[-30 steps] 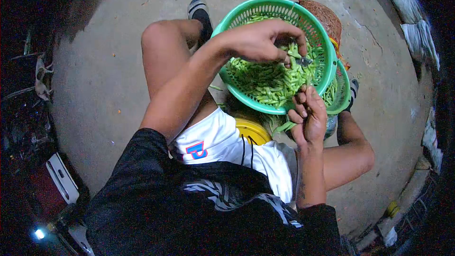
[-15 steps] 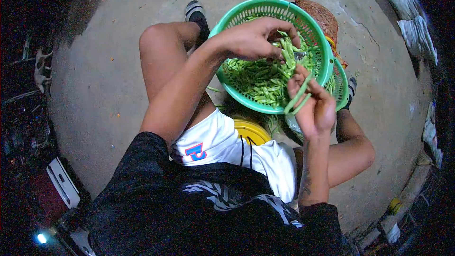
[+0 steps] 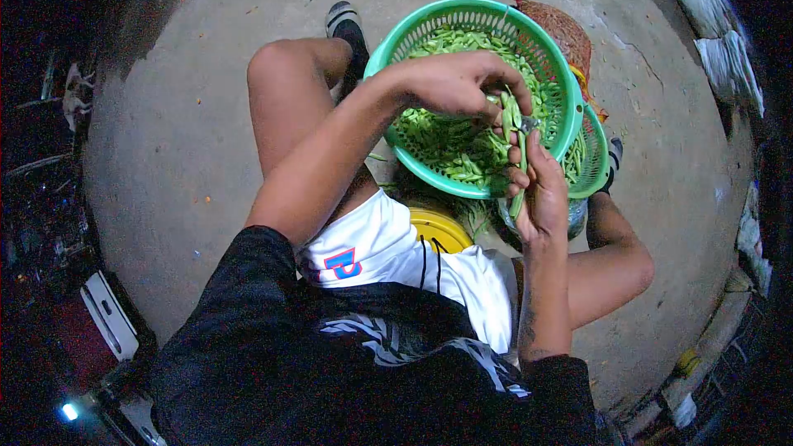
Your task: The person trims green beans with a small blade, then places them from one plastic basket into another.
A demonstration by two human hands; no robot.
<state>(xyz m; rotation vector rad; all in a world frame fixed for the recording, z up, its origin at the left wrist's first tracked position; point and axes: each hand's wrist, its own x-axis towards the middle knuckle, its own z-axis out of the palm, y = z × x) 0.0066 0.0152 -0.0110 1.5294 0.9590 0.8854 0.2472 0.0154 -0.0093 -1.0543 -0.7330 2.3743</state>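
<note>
A large green basket [image 3: 404,162] holds many cut green bean pieces [image 3: 462,136]. Over its right part, my left hand [image 3: 475,87] has its fingers closed round the upper end of some green beans [image 3: 512,107]. Just below and to the right, my right hand [image 3: 537,186] is wrapped round the lower part of a long green bean [image 3: 519,173]. A small dark metallic piece [image 3: 529,124] shows between the two hands, too small to make out fully.
A smaller green basket [image 3: 596,169] with beans stands behind the large one at the right. A reddish mesh sack [image 3: 562,29] lies beyond them. Under my legs is a yellow round object [image 3: 438,227]. Pale sheets [image 3: 731,70] lie at the right edge.
My right hand has turned and come up against my left hand, and the bean in it now points upright. My left hand has moved slightly down and to the right.
</note>
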